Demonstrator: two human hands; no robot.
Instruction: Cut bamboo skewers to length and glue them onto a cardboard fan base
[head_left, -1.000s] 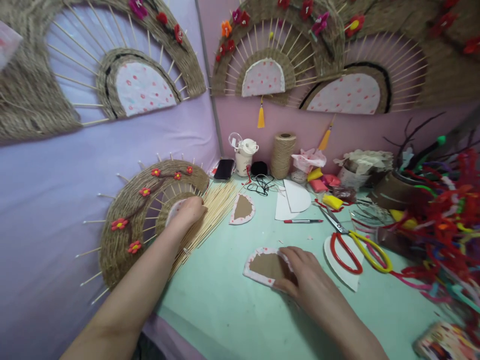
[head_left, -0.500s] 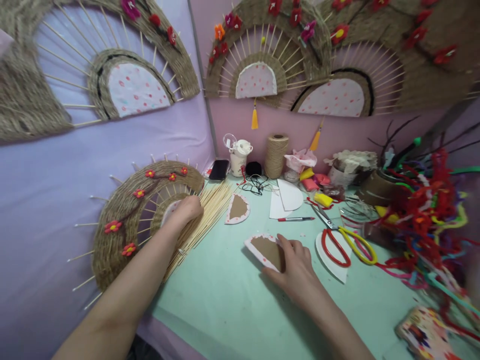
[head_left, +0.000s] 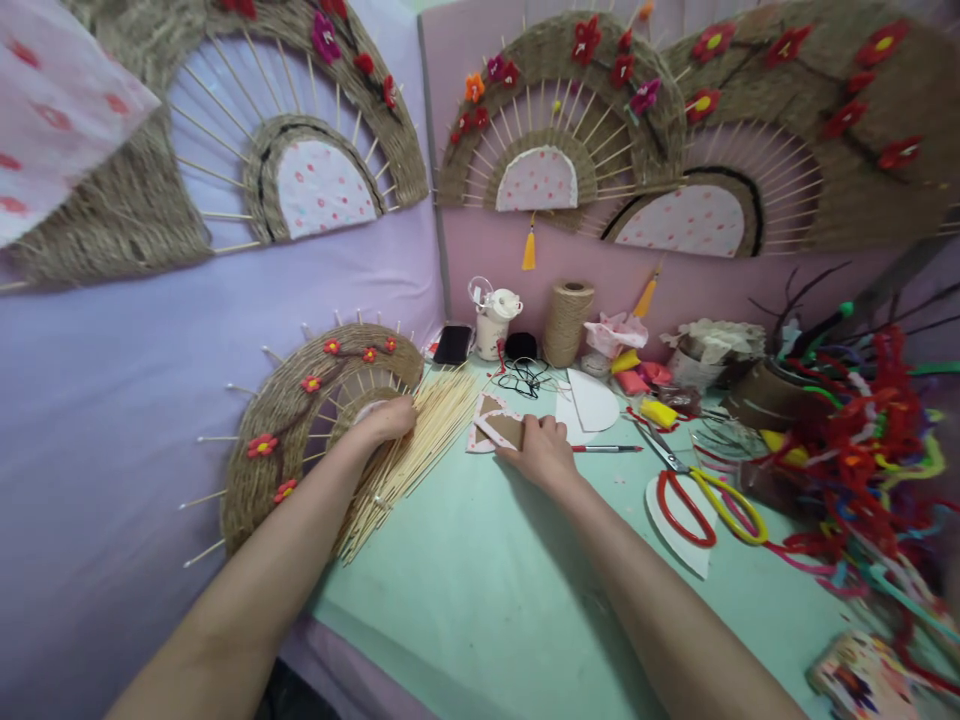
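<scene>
Head view: right hand [head_left: 549, 452] stretched toward the desk [head_left: 480, 580]'s far edge, clamped on a cardboard piece [head_left: 508, 430]; left hand [head_left: 394, 418] by the sticks [head_left: 431, 435], its grip hidden from me.

- A light purple wall [head_left: 112, 420] on the left, with soft wrinkles.
- A pink wall [head_left: 487, 245] at the back.
- A grey strip [head_left: 443, 255] where they meet.
- A pale green table [head_left: 480, 600].
</scene>
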